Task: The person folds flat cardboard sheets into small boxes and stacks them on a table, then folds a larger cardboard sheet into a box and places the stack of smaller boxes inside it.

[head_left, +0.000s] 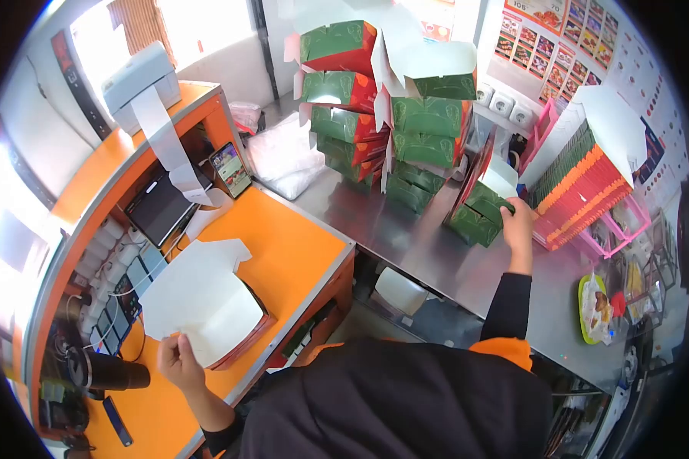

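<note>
Stretching steel desk (429, 252): it runs from the upper centre to the lower right of the frame, under your right arm.
Orange desk (291, 245): it fills the left and lower left, its edge meeting the steel desk at centre.
Box stack (375, 115): folded green-and-red boxes are piled high at the top centre, standing on the steel desk.
Flat pile (582, 183): unfolded cartons with red and orange edges lean in a pink rack at the right, just beside your right hand.
White box blank (203, 298): it lies open and flat above the orange desk at the lower left, over a red-edged carton.
Green box (475, 218): it stands tilted on the steel desk, right of centre, below the stack.
Receipt printer (139, 80): it sits at the upper left, a paper strip hanging down.
Left hand (177, 359): you pinch the blank's lower corner, fingers closed on it.
Right hand (519, 222): arm stretched out, your fingers curl over the green box's upper corner.
</note>
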Demonstrator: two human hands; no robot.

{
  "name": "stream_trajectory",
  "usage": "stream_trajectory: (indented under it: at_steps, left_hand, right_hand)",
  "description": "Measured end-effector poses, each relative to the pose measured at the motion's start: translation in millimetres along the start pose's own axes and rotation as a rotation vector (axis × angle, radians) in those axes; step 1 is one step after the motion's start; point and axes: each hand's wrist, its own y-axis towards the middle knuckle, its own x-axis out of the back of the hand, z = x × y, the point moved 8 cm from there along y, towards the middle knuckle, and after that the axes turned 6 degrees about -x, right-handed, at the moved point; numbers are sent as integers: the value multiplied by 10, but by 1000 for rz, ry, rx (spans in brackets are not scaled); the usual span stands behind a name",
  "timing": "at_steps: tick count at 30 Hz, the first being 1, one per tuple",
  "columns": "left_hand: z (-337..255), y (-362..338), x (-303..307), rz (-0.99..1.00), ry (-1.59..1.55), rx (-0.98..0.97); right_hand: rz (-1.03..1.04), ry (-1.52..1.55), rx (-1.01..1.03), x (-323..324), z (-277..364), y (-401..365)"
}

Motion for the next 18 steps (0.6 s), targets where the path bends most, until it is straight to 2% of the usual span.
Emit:
stream_trajectory:
  at_steps: [1, 3, 6, 7, 8, 9, 10, 11, 13, 14, 15, 17, 18]
  left_hand:
    - [-126, 56, -143, 39, -9, -34]
    - [-437, 142, -421, 121, -22, -96]
    - [-698, 106, -1021, 330, -411, 179]
    - [-846, 59, -1292, 472, -624, 242]
    - [-999, 0, -1525, 615, -703, 223]
    - [-1243, -9, -1696, 716, -761, 214]
    - [-1362, -58, -1831, 744, -892, 279]
    - [-1535, -47, -1884, 682, -1019, 147]
    - [-1322, -85, -1993, 655, -795, 120]
    - [-1135, -122, -1984, 629, -707, 147]
    - [-960, -129, -1832, 495, -777, 290]
    - [-618, -191, -1497, 164, -931, 531]
    - [-550, -91, -1264, -62, -944, 594]
  right_hand:
    - [-173, 52, 66, 150, 56, -19]
    - [-510, 158, 196, 615, 583, -389]
    - [-652, 250, 438, 890, 1392, -944]
    - [-704, 305, 519, 903, 1639, -1158]
    - [-555, 462, 512, 730, 1708, -1311]
    - [-408, 513, 604, 623, 1957, -1468]
    - [-247, 569, 680, 509, 2199, -1637]
    - [-80, 622, 737, 393, 2430, -1819]
    - [-143, 583, 1073, 313, 2998, -2318]
    - [92, 682, 1132, 116, 3180, -2431]
    - [62, 589, 1177, 104, 3316, -2512]
    - [146, 703, 1248, 137, 3449, -2517]
    - [63, 722, 1152, 152, 3408, -2440]
